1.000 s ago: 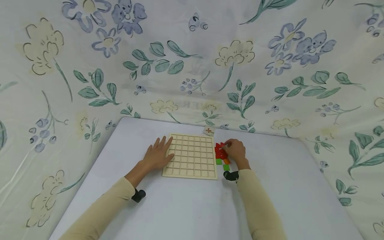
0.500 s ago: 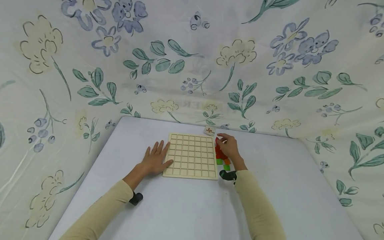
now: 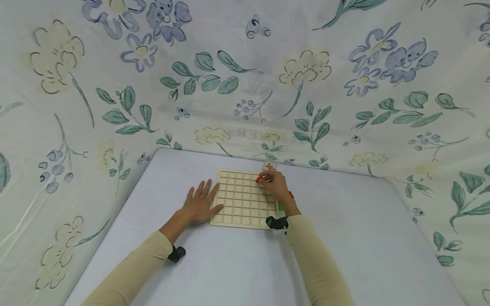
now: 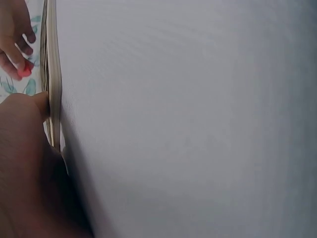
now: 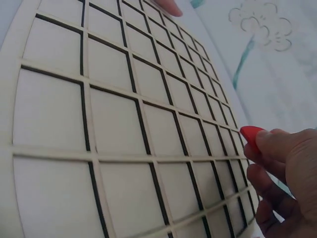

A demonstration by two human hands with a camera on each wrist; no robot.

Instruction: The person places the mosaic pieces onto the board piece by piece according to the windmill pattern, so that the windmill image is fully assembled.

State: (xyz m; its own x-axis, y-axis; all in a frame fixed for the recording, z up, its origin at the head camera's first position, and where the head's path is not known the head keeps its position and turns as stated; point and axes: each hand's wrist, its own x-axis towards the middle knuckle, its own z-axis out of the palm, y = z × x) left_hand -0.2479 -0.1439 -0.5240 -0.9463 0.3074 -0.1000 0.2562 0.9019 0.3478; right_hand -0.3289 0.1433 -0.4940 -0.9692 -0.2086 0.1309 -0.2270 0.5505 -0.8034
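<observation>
A pale wooden grid board (image 3: 241,199) with square cells lies on the white table. My left hand (image 3: 200,206) rests flat with spread fingers at the board's left edge, its thumb over the rim. Above the board's far right part, my right hand (image 3: 276,185) pinches a small red piece (image 5: 251,135) between thumb and fingers. The piece looks rounded on one side; its full outline is hidden by the fingers. Beside the board's right edge, more red pieces (image 3: 291,195) and a green piece (image 3: 281,207) show partly behind my right wrist.
A small card (image 3: 270,165) with a reddish pattern lies behind the board's far right corner. White table surface (image 3: 229,263) extends in front and to the right. A floral cloth (image 3: 245,106) hangs along the back and sides.
My right hand has left the pile of red pieces and moved left over the board's far right corner, carrying one red piece. The left hand stays at the left edge.
</observation>
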